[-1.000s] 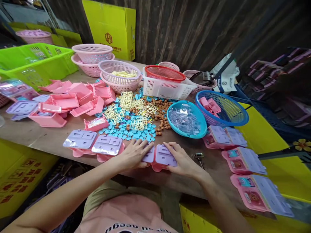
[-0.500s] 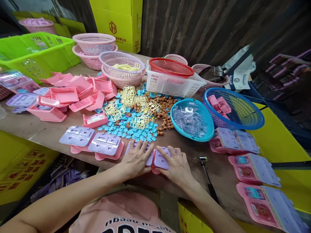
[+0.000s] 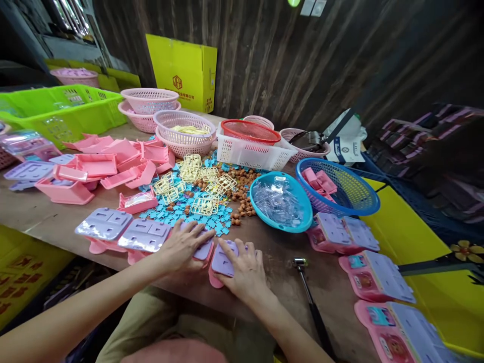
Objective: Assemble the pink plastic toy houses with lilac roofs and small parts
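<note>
The right hand (image 3: 244,269) has slid inward over the right lid panel of the lilac-lidded pink case (image 3: 220,263), so it now lies closer to the left hand (image 3: 185,246) than a second ago. The case sits at the near edge of the table (image 3: 272,252), about midway along it. Both hands lie flat on its lid with fingers stretched out and slightly spread, palms down, curled round nothing. The left fingertips reach the heap of blue tiles (image 3: 189,206) just behind the case. Just left along the near edge lie two more closed cases (image 3: 145,234), side by side. To the right of the right hand, apart from it, lies a small hammer (image 3: 301,262), its handle pointing to the near edge. Behind it stands a turquoise bowl (image 3: 254,187) of clear pieces.
</note>
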The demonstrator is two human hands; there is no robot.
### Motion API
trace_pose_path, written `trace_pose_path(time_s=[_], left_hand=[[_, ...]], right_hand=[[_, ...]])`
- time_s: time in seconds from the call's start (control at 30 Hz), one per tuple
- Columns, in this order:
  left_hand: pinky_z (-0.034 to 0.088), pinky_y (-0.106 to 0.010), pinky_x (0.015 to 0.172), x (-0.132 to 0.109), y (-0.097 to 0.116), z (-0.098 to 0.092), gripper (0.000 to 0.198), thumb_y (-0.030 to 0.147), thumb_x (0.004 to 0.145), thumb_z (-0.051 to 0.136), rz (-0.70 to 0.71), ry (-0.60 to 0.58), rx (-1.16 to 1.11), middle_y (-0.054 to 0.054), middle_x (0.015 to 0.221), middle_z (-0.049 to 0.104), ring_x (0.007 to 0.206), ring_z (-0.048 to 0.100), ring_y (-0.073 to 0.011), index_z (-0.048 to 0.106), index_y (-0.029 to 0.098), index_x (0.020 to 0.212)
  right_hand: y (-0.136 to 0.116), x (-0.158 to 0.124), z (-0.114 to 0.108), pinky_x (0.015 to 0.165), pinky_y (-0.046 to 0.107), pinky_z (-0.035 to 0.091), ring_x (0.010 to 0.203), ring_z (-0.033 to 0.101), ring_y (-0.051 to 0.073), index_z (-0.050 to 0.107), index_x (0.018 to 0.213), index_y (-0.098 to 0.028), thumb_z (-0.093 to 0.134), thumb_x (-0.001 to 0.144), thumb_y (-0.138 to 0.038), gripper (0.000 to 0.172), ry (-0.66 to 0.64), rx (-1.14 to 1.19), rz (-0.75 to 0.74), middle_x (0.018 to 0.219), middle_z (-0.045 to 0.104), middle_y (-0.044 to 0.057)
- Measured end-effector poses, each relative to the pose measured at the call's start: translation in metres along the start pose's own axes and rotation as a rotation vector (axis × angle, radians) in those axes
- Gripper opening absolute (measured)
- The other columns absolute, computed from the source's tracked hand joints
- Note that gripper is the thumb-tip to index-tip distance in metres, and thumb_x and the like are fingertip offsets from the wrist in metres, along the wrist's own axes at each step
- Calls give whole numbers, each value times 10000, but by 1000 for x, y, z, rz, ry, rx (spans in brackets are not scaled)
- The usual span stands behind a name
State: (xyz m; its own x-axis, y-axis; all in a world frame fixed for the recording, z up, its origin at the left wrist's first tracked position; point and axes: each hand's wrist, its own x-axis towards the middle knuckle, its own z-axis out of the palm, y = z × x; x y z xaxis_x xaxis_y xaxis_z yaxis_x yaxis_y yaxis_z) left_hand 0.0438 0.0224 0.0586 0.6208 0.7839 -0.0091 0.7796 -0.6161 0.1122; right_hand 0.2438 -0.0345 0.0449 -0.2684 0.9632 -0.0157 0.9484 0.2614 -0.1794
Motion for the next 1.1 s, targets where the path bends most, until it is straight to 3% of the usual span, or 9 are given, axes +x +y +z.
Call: trace_pose_path(time_s=[0.2, 0.27, 0.33, 0.43, 0.5, 0.6, 0.67, 0.87, 1.1], left_hand=[[79, -631, 1057, 8, 19, 18, 932, 701, 688, 518, 104, -10, -6, -179, 1445, 336, 1343, 237, -382, 280, 174, 1419], [85, -617, 1071, 10, 28, 23, 920, 669, 715, 527, 120, -26, -36, -157, 1434, 370, 1349, 246, -363, 231, 179, 1436], [94, -626, 1070, 12, 33, 24, 894, 657, 730, 527, 127, -40, -64, -159, 1411, 408, 1345, 261, -368, 247, 178, 1431], [115, -652, 1051, 19, 35, 12, 988, 761, 686, 457, 187, -91, -100, -198, 1449, 322, 1352, 225, -396, 245, 147, 1431], [99, -653, 1052, 35, 35, -1, 1026, 777, 679, 437, 240, -115, -106, -197, 1475, 262, 1371, 168, -390, 197, 133, 1441], [76, -616, 1076, 79, 35, -19, 866, 618, 790, 493, 250, -65, -103, -174, 1461, 314, 1380, 172, -341, 189, 131, 1439], [132, -566, 1087, 119, 37, -28, 680, 462, 851, 507, 201, -25, -111, -165, 1384, 431, 1337, 290, -307, 292, 123, 1400], [354, -453, 966, 231, 49, -36, 298, 236, 876, 465, 129, 93, -104, -113, 1163, 590, 1134, 495, -263, 565, 144, 1142], [387, -493, 937, 304, 71, -19, 310, 355, 805, 624, 160, 2, -77, -108, 1094, 607, 1084, 526, -267, 609, 117, 1003]], right_hand=[[3, 1, -6, 933, 593, 327, 1189, 405, 395, 310, 1398, -372, 600, 698, -621, 798, -79, 95, -49, 1391, 417, 113], [23, 2, -18, 987, 576, 302, 1269, 341, 373, 364, 1376, -344, 628, 686, -603, 783, -85, 152, -145, 1431, 372, 97], [57, 9, -35, 1018, 514, 312, 1306, 325, 315, 445, 1321, -334, 610, 753, -511, 617, -2, 184, -159, 1435, 371, 74], [122, 32, -62, 965, 403, 385, 1150, 500, 241, 565, 1190, -228, 509, 845, -284, 353, 285, 67, 282, 1224, 550, 109], [158, 48, -71, 903, 447, 396, 1052, 545, 296, 593, 1126, -149, 565, 793, -219, 341, 313, 10, 444, 1093, 603, 166], [186, 67, -68, 868, 467, 381, 951, 583, 318, 636, 990, -149, 715, 642, -161, 358, 291, -13, 523, 914, 657, 135], [192, 72, -61, 845, 436, 388, 888, 608, 283, 642, 922, -176, 735, 603, -143, 334, 285, 3, 529, 849, 666, 84], [205, 72, -55, 664, 278, 449, 715, 619, 175, 584, 705, -188, 592, 714, -199, 17, 328, 127, 459, 724, 647, 3], [225, 121, -64, 689, 302, 497, 755, 608, 132, 576, 941, -128, 502, 874, -201, 123, 388, 160, 471, 905, 629, 30]])
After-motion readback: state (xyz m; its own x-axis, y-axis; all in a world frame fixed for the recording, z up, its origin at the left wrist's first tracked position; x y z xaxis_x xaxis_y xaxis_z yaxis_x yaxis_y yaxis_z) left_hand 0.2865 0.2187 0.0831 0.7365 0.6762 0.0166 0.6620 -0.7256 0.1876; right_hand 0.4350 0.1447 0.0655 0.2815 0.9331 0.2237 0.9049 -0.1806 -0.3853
